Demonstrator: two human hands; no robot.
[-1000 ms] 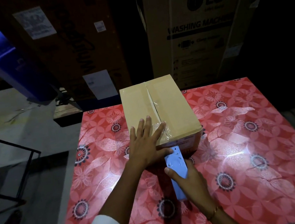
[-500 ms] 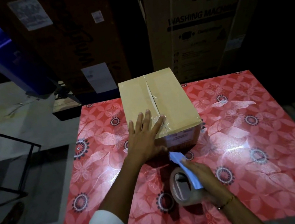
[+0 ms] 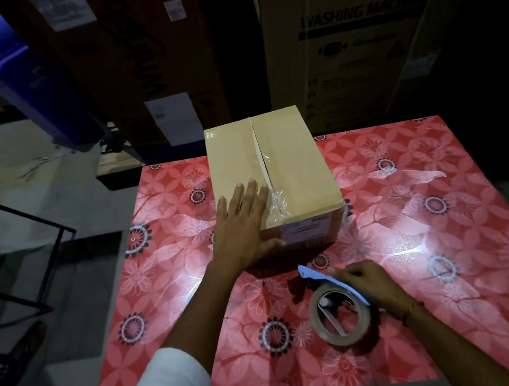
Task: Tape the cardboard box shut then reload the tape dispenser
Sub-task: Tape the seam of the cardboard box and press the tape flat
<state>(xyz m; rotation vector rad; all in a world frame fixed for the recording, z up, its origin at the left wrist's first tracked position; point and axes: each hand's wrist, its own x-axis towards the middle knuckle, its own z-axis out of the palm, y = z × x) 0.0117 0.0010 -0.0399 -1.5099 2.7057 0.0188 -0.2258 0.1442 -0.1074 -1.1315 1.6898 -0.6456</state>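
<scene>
The box [image 3: 273, 183] sat near the far edge of the desk [image 3: 454, 226], with clear tape along its top seam. The left hand [image 3: 245, 224] lay flat and open on the near left corner of the box. The right hand [image 3: 368, 285] gripped the blue tape holder [image 3: 332, 281] near the front edge. The tape roll [image 3: 339, 313] looked light but sticky. The holder looked stiff, so its handle seemed the best place to hold.

Dim room, glare patches on the glossy table [image 3: 421, 232], dark soft background, wide-angle edge bending
</scene>
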